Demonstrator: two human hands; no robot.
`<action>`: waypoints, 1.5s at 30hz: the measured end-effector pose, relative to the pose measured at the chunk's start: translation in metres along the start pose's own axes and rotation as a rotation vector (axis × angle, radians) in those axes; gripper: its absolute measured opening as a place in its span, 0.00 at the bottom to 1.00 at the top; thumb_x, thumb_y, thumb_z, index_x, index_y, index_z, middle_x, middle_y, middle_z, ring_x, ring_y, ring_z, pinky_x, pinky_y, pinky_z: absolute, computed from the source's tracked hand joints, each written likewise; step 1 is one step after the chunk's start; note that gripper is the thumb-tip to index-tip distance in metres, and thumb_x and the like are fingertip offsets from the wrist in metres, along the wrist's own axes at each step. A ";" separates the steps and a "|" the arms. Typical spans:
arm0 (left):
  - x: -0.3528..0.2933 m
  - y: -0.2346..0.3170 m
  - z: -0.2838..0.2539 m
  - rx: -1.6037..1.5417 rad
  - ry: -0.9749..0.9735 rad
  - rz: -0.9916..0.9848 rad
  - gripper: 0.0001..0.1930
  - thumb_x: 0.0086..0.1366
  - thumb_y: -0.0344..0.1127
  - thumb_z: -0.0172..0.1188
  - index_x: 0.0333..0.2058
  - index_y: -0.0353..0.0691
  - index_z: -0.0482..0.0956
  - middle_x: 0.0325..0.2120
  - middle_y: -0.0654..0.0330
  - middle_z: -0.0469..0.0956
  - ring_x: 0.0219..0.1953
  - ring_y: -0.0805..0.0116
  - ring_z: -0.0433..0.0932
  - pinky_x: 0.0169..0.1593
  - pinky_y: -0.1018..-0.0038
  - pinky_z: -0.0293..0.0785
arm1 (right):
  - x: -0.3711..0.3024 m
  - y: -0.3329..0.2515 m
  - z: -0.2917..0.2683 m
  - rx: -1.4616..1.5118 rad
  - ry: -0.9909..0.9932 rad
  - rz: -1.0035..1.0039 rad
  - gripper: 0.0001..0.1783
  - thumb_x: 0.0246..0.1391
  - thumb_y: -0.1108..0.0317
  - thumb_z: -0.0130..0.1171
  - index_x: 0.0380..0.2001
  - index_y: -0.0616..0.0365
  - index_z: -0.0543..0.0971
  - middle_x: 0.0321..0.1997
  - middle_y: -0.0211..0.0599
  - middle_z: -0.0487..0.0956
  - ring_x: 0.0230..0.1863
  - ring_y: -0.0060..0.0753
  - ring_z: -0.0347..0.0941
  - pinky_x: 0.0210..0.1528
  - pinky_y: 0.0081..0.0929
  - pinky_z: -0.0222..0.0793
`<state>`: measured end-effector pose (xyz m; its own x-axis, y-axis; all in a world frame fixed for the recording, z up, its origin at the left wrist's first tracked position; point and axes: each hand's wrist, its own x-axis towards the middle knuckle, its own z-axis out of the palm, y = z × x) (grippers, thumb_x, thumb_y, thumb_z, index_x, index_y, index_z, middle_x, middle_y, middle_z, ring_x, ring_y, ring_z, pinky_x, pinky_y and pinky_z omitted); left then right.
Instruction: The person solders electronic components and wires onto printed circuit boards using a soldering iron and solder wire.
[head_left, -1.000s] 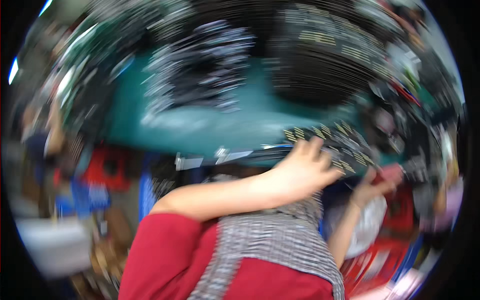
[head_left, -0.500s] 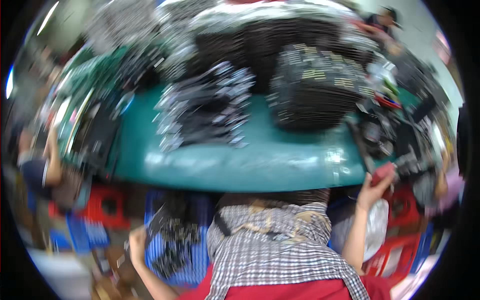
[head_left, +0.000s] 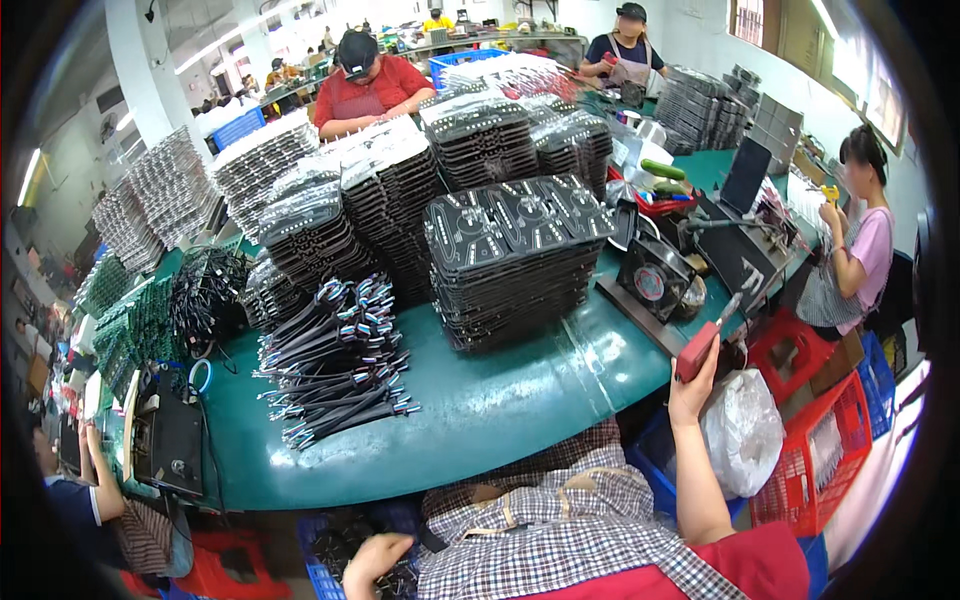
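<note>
In my right hand (head_left: 690, 385), raised at the table's right edge, is a soldering iron (head_left: 698, 352) gripped by its red handle. Its metal end points up and away, toward a small black fan (head_left: 655, 280). My left hand (head_left: 378, 562) is low beside my apron, fingers curled together; whatever they hold is hidden. Under it, black cable pieces (head_left: 345, 540) fill a blue crate (head_left: 318, 575). On the green table (head_left: 480, 425) lies a pile of black cables (head_left: 330, 360) with stripped, coloured ends. Behind them rises a tall stack of black circuit board panels (head_left: 515, 260).
More stacked panels (head_left: 385, 190) crowd the table's far side. A black box (head_left: 170, 440) stands at the left edge. To my right are a white plastic bag (head_left: 742, 430) and a red crate (head_left: 815, 455). Co-workers sit nearby, one in pink (head_left: 868, 255) at right.
The view has swung and sharpened from a blur. My left hand has moved rightward and down, closer to my apron. The soldering iron stays in my right hand.
</note>
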<state>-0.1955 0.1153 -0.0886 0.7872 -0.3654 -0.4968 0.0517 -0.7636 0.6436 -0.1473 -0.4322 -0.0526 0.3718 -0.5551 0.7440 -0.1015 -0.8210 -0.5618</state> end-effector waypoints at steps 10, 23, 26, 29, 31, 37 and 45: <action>0.137 0.333 -0.148 0.669 1.007 0.667 0.39 0.51 0.50 0.64 0.60 0.44 0.61 0.60 0.43 0.56 0.64 0.46 0.51 0.61 0.49 0.47 | -0.004 -0.002 0.016 -0.008 -0.046 -0.029 0.43 0.44 0.78 0.62 0.63 0.62 0.54 0.63 0.51 0.61 0.64 0.51 0.57 0.63 0.38 0.52; 0.112 0.332 -0.162 0.836 1.380 1.140 0.10 0.51 0.32 0.60 0.35 0.40 0.80 0.38 0.58 0.80 0.40 0.63 0.79 0.43 0.70 0.74 | -0.008 0.017 0.001 -0.063 -0.009 -0.019 0.42 0.46 0.72 0.65 0.63 0.63 0.55 0.64 0.52 0.60 0.63 0.50 0.58 0.63 0.38 0.54; 0.077 0.309 -0.152 1.029 1.475 1.061 0.06 0.56 0.34 0.59 0.32 0.46 0.81 0.35 0.63 0.81 0.40 0.66 0.80 0.47 0.72 0.72 | -0.007 0.011 0.007 -0.011 -0.083 0.019 0.41 0.50 0.70 0.62 0.64 0.61 0.53 0.66 0.50 0.57 0.66 0.48 0.55 0.65 0.36 0.50; 0.063 0.266 -0.136 0.840 1.312 1.113 0.06 0.52 0.31 0.60 0.30 0.42 0.81 0.33 0.60 0.81 0.38 0.65 0.81 0.41 0.72 0.74 | -0.008 0.012 0.009 0.022 -0.068 -0.007 0.41 0.49 0.72 0.62 0.63 0.62 0.53 0.65 0.50 0.58 0.65 0.47 0.55 0.64 0.36 0.50; 0.056 0.247 -0.115 0.806 1.220 1.121 0.06 0.51 0.30 0.59 0.29 0.40 0.80 0.32 0.59 0.81 0.38 0.64 0.81 0.40 0.73 0.74 | -0.004 0.005 0.008 0.066 -0.051 0.000 0.42 0.48 0.74 0.63 0.63 0.62 0.53 0.65 0.50 0.58 0.65 0.46 0.56 0.64 0.35 0.52; 0.063 0.214 -0.063 0.784 0.960 1.117 0.06 0.52 0.31 0.58 0.31 0.44 0.80 0.35 0.62 0.81 0.42 0.66 0.79 0.45 0.72 0.73 | 0.006 -0.004 0.008 0.053 -0.040 -0.013 0.44 0.46 0.74 0.65 0.63 0.61 0.53 0.65 0.52 0.59 0.63 0.46 0.58 0.62 0.34 0.55; 0.128 0.226 -0.024 0.508 0.534 1.255 0.13 0.53 0.31 0.55 0.39 0.45 0.79 0.43 0.59 0.78 0.48 0.63 0.76 0.49 0.63 0.72 | -0.005 -0.003 0.006 -0.034 -0.077 0.006 0.45 0.45 0.72 0.65 0.64 0.59 0.52 0.65 0.49 0.58 0.64 0.45 0.57 0.62 0.33 0.54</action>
<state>-0.0683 -0.0916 0.0074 0.2854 -0.7701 0.5705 -0.9582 -0.2406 0.1547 -0.1437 -0.4261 -0.0565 0.4407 -0.5490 0.7103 -0.1350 -0.8228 -0.5521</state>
